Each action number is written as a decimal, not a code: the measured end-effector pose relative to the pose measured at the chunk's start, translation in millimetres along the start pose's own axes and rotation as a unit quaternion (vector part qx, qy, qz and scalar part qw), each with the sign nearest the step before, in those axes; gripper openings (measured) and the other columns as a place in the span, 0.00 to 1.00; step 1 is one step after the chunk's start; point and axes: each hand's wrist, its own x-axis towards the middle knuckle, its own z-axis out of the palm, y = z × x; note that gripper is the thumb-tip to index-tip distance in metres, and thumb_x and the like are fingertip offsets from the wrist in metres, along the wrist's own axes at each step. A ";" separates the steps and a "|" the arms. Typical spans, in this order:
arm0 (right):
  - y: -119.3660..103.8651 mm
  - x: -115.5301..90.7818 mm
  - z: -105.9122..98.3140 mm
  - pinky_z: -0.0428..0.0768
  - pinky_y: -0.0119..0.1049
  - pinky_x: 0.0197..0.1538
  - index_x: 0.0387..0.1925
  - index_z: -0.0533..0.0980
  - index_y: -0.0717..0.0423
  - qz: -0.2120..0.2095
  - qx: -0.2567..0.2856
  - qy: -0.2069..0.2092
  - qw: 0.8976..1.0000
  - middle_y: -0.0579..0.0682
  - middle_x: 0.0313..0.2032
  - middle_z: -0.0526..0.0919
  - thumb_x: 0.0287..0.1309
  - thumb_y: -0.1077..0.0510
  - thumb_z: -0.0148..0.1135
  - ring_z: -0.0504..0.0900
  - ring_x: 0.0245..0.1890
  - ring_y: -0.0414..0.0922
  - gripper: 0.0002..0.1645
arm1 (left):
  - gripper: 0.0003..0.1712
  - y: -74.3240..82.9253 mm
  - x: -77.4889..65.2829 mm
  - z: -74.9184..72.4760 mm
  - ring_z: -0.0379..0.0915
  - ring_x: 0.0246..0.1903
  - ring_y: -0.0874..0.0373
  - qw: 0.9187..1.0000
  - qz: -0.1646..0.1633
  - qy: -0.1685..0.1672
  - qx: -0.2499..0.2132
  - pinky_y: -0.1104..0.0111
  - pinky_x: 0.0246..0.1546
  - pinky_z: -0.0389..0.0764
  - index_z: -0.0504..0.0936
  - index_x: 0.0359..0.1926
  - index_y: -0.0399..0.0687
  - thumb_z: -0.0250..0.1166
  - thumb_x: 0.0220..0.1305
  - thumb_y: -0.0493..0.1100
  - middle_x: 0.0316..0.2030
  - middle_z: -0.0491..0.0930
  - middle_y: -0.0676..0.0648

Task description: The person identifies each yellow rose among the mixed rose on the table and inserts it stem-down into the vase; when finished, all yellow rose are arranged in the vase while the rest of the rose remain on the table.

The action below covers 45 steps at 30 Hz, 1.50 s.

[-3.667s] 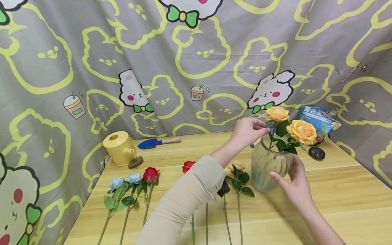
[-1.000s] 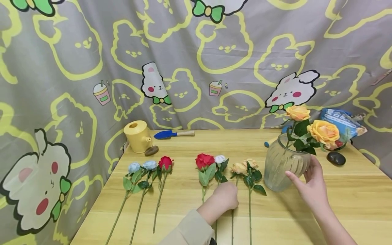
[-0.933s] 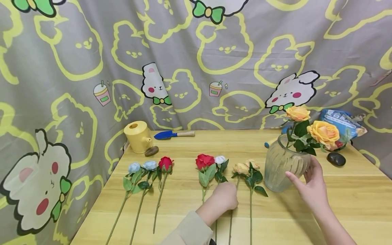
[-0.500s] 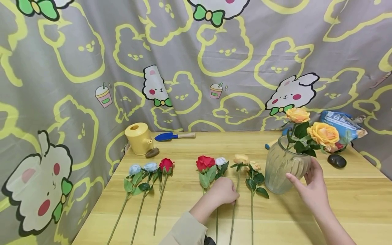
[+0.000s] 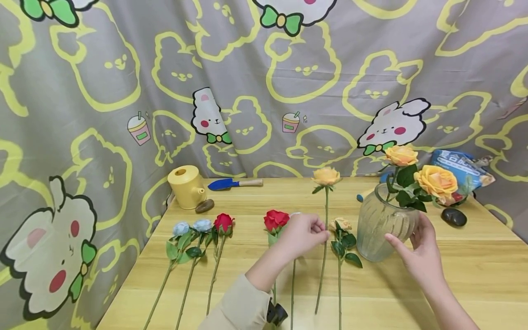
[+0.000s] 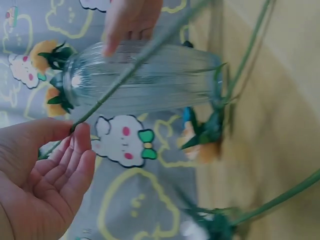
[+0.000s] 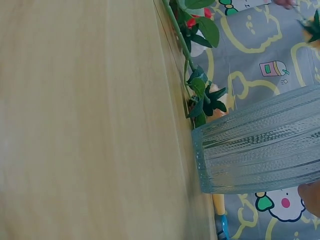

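My left hand (image 5: 304, 236) pinches the stem of a pale yellow rose (image 5: 326, 176) between thumb and index finger. The rose stands nearly upright above the table, its bloom at the top. In the left wrist view the stem (image 6: 135, 67) runs out past my fingertips. My right hand (image 5: 420, 254) grips the right side of a ribbed glass vase (image 5: 381, 229), thumb in front and the other fingers partly hidden behind it. Two yellow-orange roses (image 5: 436, 179) stand in the vase. Another pale yellow rose (image 5: 340, 224) lies between the raised stem and the vase.
Red roses (image 5: 276, 220) and light blue roses (image 5: 202, 225) lie to the left. At the back are a yellow watering can (image 5: 186, 185), a blue trowel (image 5: 222, 184) and a brown stone (image 5: 205, 206). A blue bag (image 5: 458, 167) and a black stone (image 5: 453, 216) sit right of the vase.
My left hand has gone from the vase mouth down to the lying roses, taken one pale yellow rose by its stem and raised it. My right hand has stayed on the vase.
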 end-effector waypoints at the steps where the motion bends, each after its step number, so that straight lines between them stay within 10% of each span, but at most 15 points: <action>1: 0.1 -0.1 -0.4 0.56 0.24 0.60 0.64 0.52 0.53 0.000 -0.001 0.001 1.000 0.40 0.53 0.63 0.45 0.77 0.60 0.61 0.58 0.34 0.47 | 0.05 3.7 1.8 -3.2 0.71 0.21 0.69 1.000 0.004 0.005 -0.005 0.77 0.22 0.73 0.77 0.25 0.46 0.64 0.55 0.39 0.21 0.74 0.57; 8: 0.6 -1.5 -1.9 0.55 0.23 0.60 0.64 0.52 0.52 0.007 -0.018 0.003 1.000 0.38 0.54 0.63 0.46 0.76 0.61 0.60 0.59 0.34 0.47 | 0.04 27.7 19.9 -24.1 0.73 0.23 0.67 1.000 0.022 0.018 -0.003 0.76 0.25 0.74 0.77 0.29 0.46 0.63 0.57 0.41 0.23 0.76 0.57; 19: -3.1 0.3 -0.6 0.56 0.23 0.60 0.63 0.53 0.52 -0.001 -0.016 -0.002 1.000 0.39 0.53 0.64 0.45 0.76 0.61 0.62 0.57 0.33 0.46 | 0.06 92.1 68.0 -55.0 0.75 0.23 0.65 0.988 0.141 0.056 -0.011 0.76 0.26 0.74 0.78 0.29 0.44 0.62 0.58 0.43 0.22 0.78 0.55; 29: -2.3 0.0 -1.3 0.56 0.23 0.59 0.62 0.53 0.52 0.000 -0.019 -0.002 1.000 0.39 0.53 0.64 0.45 0.76 0.61 0.62 0.57 0.32 0.45 | 0.08 136.3 87.9 -58.6 0.74 0.26 0.68 0.980 0.188 0.059 -0.026 0.79 0.28 0.72 0.77 0.33 0.44 0.60 0.61 0.45 0.25 0.79 0.53; 38: 0.8 -0.2 -3.1 0.56 0.22 0.59 0.63 0.53 0.52 -0.003 -0.028 -0.007 1.000 0.39 0.53 0.64 0.45 0.75 0.62 0.61 0.59 0.33 0.46 | 0.07 143.5 104.9 -43.5 0.75 0.26 0.71 0.969 0.221 0.089 -0.070 0.79 0.28 0.72 0.76 0.34 0.45 0.59 0.61 0.45 0.27 0.80 0.55; 45: 2.6 0.5 -2.8 0.56 0.22 0.59 0.63 0.53 0.53 -0.009 -0.019 -0.007 1.000 0.40 0.53 0.64 0.45 0.76 0.62 0.61 0.58 0.33 0.46 | 0.08 126.7 117.1 -26.0 0.74 0.26 0.73 0.975 0.199 0.087 -0.044 0.81 0.28 0.71 0.76 0.32 0.46 0.59 0.61 0.46 0.27 0.80 0.55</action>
